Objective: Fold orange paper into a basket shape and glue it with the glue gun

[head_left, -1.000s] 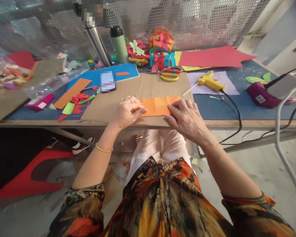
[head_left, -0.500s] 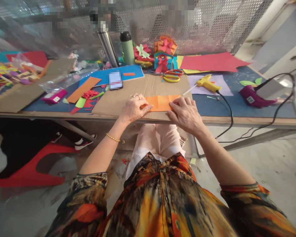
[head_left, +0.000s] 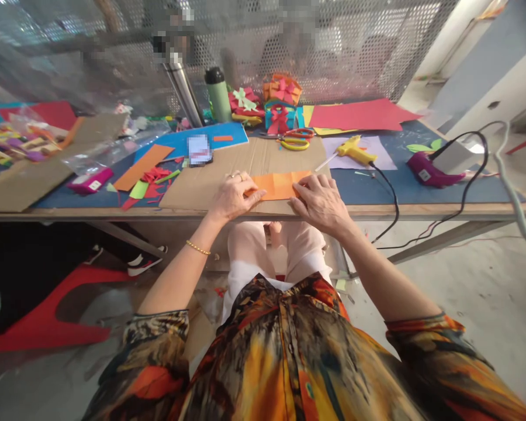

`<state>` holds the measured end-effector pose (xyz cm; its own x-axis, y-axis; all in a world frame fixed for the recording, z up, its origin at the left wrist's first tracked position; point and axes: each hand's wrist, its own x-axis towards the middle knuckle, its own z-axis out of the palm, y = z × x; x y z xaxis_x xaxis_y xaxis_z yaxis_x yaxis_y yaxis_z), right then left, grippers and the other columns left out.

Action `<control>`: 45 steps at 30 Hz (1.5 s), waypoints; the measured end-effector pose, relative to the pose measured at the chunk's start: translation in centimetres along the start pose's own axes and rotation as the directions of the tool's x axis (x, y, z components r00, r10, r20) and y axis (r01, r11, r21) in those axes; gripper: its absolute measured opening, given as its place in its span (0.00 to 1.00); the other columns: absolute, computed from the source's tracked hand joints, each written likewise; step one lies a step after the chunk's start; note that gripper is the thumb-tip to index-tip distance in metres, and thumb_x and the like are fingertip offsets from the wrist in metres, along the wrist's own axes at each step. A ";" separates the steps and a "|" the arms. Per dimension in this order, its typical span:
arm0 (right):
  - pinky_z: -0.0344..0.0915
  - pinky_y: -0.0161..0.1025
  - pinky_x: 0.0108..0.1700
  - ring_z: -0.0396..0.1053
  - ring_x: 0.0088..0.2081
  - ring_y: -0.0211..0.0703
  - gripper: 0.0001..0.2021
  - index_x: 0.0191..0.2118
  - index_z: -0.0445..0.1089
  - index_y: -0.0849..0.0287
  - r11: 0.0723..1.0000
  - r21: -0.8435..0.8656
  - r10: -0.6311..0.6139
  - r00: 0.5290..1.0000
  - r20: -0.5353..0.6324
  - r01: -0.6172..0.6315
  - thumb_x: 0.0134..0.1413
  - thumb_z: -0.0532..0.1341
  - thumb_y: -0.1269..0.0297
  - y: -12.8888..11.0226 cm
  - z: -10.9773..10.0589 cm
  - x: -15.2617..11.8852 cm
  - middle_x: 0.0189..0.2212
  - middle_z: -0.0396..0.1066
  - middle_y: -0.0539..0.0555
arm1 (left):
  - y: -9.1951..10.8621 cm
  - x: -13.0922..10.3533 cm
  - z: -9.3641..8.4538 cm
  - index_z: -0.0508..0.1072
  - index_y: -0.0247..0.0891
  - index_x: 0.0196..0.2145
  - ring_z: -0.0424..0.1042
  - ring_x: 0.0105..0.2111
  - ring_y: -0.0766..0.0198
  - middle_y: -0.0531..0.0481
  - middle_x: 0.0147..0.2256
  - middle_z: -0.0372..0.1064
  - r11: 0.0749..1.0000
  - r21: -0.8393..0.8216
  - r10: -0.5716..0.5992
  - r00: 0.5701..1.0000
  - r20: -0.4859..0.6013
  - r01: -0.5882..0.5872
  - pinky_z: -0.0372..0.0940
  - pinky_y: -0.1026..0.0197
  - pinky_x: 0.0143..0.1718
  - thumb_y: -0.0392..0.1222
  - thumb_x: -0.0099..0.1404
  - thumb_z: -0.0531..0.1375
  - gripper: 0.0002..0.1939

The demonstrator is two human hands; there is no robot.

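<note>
A creased strip of orange paper (head_left: pixel 277 186) lies across the cardboard sheet (head_left: pixel 254 156) at the table's front edge. My left hand (head_left: pixel 235 197) grips its left end, thumb on top and fingers curled along the far side. At the right end, my right hand (head_left: pixel 319 200) holds the paper the same way. Both hands rest low on the cardboard, and the paper's middle shows between them with upright fold lines. The paper's two ends are partly hidden under my fingers.
Right of the cardboard, a yellow glue gun (head_left: pixel 356 151) lies on lilac paper, its cord hanging over the edge. Scissors (head_left: pixel 296 140) and a phone (head_left: pixel 199 149) lie behind my hands. Paper scraps (head_left: pixel 154 175) are at left; a green bottle (head_left: pixel 218 96) stands at the back.
The whole view has shifted slightly, so the table's things sit a little further left. Both hands keep the same hold on the orange paper.
</note>
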<state>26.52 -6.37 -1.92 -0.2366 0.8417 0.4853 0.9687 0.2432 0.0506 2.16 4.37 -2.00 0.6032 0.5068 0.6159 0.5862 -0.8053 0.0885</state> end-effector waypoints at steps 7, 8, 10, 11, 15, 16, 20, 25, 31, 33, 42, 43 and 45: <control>0.56 0.50 0.48 0.62 0.47 0.56 0.23 0.49 0.73 0.59 1.000 -0.029 -0.012 1.000 -0.023 0.012 0.73 0.45 0.51 0.2 0.4 -0.2 0.49 0.71 0.62 | 0.1 0.1 0.0 0.81 0.37 0.33 0.73 0.41 0.53 0.44 0.36 0.77 1.000 -0.024 -0.019 1.000 0.025 0.019 0.61 0.48 0.47 0.56 0.71 0.58 0.22; 0.57 0.50 0.48 0.62 0.47 0.56 0.23 0.49 0.73 0.59 0.999 -0.032 -0.015 1.000 -0.023 0.014 0.72 0.45 0.51 0.3 0.4 -0.2 0.49 0.71 0.62 | 0.2 0.1 0.0 0.81 0.37 0.33 0.74 0.41 0.52 0.44 0.37 0.77 1.000 -0.024 -0.019 0.999 0.026 0.019 0.61 0.48 0.47 0.56 0.71 0.58 0.21; 0.57 0.51 0.48 0.62 0.47 0.57 0.23 0.50 0.73 0.59 0.999 -0.034 -0.016 1.000 -0.022 0.016 0.72 0.46 0.50 0.3 0.4 -0.2 0.50 0.71 0.62 | 0.3 0.1 -0.1 0.81 0.36 0.32 0.73 0.41 0.52 0.43 0.37 0.77 1.000 -0.022 -0.016 0.999 0.028 0.017 0.61 0.48 0.47 0.55 0.71 0.58 0.21; 0.57 0.51 0.48 0.62 0.47 0.57 0.23 0.50 0.73 0.59 0.999 -0.031 -0.017 1.000 -0.021 0.016 0.72 0.46 0.50 0.3 0.4 -0.2 0.50 0.71 0.62 | 0.3 0.1 -0.2 0.80 0.36 0.32 0.73 0.41 0.52 0.43 0.37 0.77 1.000 -0.021 -0.016 0.999 0.032 0.017 0.62 0.48 0.47 0.55 0.71 0.58 0.21; 0.57 0.51 0.48 0.62 0.47 0.57 0.23 0.49 0.74 0.59 1.000 -0.021 -0.022 0.999 -0.025 0.022 0.72 0.47 0.51 0.3 0.3 -0.2 0.49 0.71 0.62 | 0.4 0.1 -0.3 0.80 0.37 0.33 0.73 0.40 0.53 0.44 0.36 0.77 1.000 -0.009 -0.021 0.999 0.049 0.021 0.62 0.49 0.47 0.55 0.72 0.58 0.20; 0.57 0.51 0.48 0.62 0.47 0.57 0.23 0.49 0.74 0.59 0.999 -0.023 -0.025 0.999 -0.029 0.024 0.72 0.47 0.51 0.3 0.3 -0.2 0.49 0.71 0.62 | 0.5 0.1 -0.3 0.80 0.37 0.33 0.72 0.40 0.53 0.44 0.37 0.77 1.000 -0.005 -0.022 0.999 0.049 0.022 0.62 0.49 0.47 0.55 0.72 0.58 0.20; 0.56 0.50 0.47 0.62 0.46 0.56 0.23 0.49 0.74 0.59 0.999 -0.034 -0.027 0.999 -0.029 0.026 0.72 0.47 0.50 0.3 0.3 -0.2 0.49 0.72 0.62 | 0.3 -0.1 -0.2 0.80 0.38 0.33 0.73 0.40 0.54 0.45 0.37 0.77 0.999 -0.029 -0.015 1.000 0.024 0.016 0.62 0.49 0.47 0.54 0.72 0.58 0.19; 0.56 0.49 0.46 0.61 0.45 0.55 0.22 0.49 0.74 0.59 0.999 -0.022 -0.032 0.999 -0.033 0.032 0.73 0.48 0.51 0.1 0.1 -0.2 0.48 0.72 0.61 | 0.1 -0.4 -0.1 0.80 0.38 0.34 0.73 0.39 0.55 0.44 0.36 0.77 0.999 -0.049 0.005 1.000 -0.012 -0.006 0.64 0.50 0.46 0.53 0.72 0.58 0.19; 0.57 0.48 0.46 0.60 0.46 0.54 0.22 0.50 0.75 0.59 1.000 0.009 -0.027 0.998 -0.063 0.028 0.73 0.47 0.52 0.1 0.0 -0.3 0.50 0.70 0.63 | 0.6 -0.6 -0.9 0.81 0.37 0.34 0.70 0.44 0.51 0.40 0.41 0.75 0.999 -0.005 0.050 0.996 -0.074 -0.050 0.64 0.48 0.47 0.54 0.72 0.59 0.20; 0.57 0.48 0.45 0.60 0.44 0.54 0.23 0.51 0.75 0.59 0.999 0.012 -0.036 0.998 -0.057 0.037 0.73 0.48 0.51 0.2 -0.1 -0.2 0.47 0.70 0.62 | 0.9 -0.9 -1.1 0.82 0.37 0.36 0.70 0.41 0.51 0.41 0.37 0.75 0.994 0.057 0.101 0.993 -0.058 -0.098 0.63 0.46 0.46 0.55 0.72 0.57 0.21; 0.59 0.48 0.41 0.62 0.41 0.54 0.23 0.59 0.69 0.60 0.998 0.056 -0.015 0.999 -0.033 0.017 0.72 0.51 0.49 0.3 -0.7 -0.5 0.41 0.72 0.60 | 2.5 -3.8 -1.7 0.71 0.28 0.61 0.75 0.52 0.48 0.33 0.47 0.78 0.973 0.175 0.160 0.985 -0.057 -0.148 0.63 0.46 0.56 0.56 0.76 0.51 0.30; 0.59 0.48 0.41 0.62 0.41 0.53 0.22 0.59 0.68 0.60 0.998 0.069 -0.005 1.000 -0.030 0.007 0.72 0.52 0.50 0.3 -0.8 -0.6 0.40 0.72 0.60 | 2.7 -3.9 -1.8 0.72 0.28 0.60 0.74 0.53 0.46 0.32 0.48 0.77 0.972 0.173 0.167 0.985 -0.045 -0.157 0.63 0.45 0.57 0.59 0.75 0.52 0.32; 0.60 0.47 0.42 0.64 0.40 0.52 0.18 0.55 0.68 0.58 0.994 0.104 -0.025 0.999 -0.023 0.027 0.71 0.54 0.51 0.4 -1.2 -0.7 0.40 0.73 0.59 | 2.8 -4.0 -2.0 0.75 0.30 0.56 0.74 0.54 0.43 0.31 0.49 0.77 0.970 0.172 0.178 0.984 -0.020 -0.172 0.63 0.42 0.58 0.63 0.73 0.54 0.32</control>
<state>27.12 -7.44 -1.24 -0.2588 0.8239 0.5042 0.9488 0.3147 -0.0274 0.31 -0.51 -2.60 0.6867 0.3495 0.6374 0.5580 -0.8154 -0.1542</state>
